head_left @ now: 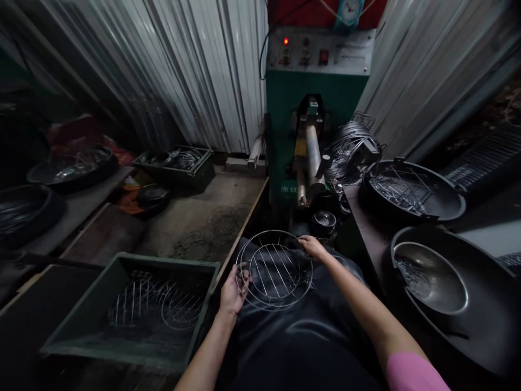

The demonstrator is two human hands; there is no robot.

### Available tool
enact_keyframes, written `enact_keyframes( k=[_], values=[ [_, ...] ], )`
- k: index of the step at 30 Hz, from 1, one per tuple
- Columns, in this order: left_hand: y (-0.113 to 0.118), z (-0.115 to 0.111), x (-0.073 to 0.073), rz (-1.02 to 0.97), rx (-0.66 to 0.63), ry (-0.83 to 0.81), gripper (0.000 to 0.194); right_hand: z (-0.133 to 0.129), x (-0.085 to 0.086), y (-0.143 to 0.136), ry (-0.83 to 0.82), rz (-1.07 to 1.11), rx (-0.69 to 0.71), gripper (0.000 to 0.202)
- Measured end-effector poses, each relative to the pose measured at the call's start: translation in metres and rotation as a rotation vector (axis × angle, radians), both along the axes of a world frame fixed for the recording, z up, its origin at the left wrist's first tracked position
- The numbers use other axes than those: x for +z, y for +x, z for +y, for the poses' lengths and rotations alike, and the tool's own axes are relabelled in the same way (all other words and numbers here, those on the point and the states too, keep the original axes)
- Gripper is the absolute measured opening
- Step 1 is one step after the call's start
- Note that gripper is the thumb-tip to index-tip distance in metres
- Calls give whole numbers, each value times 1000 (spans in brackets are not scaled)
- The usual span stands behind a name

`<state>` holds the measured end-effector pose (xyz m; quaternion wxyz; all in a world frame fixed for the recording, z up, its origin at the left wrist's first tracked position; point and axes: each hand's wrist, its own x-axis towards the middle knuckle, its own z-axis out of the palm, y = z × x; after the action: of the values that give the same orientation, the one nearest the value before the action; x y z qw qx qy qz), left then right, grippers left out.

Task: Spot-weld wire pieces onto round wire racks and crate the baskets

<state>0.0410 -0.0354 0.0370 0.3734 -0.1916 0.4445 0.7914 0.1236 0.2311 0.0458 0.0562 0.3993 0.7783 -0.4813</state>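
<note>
1. Wire rack (273, 270) between left hand (233, 290) and right hand (312, 247): silver, parallel-barred.
2. Lap covering (301, 347) beneath both: black.
3. Crate (109, 354) left of them: dull green.
4. Machine (334, 89) beyond them: dark green, red light (285, 41).
5. Sleeve (411, 372) behind the right hand: pink.

Your left hand (233, 290) has its fingers (245, 278) bent, while your right arm (360, 293) is stretched forward, the right hand (312, 246) pinching.

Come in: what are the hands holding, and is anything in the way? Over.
Left hand at left edge of round wire rack. Right hand gripping its upper-right rim. Thin wires by its right side, apparently blocking neither.
</note>
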Motion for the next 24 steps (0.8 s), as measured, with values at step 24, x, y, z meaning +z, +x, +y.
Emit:
enact_keyframes(
  k=[24],
  values=[
    [-29,61,64,-93,-14,-23,20,-70,26,90,1018,584,509,18]
  ],
)
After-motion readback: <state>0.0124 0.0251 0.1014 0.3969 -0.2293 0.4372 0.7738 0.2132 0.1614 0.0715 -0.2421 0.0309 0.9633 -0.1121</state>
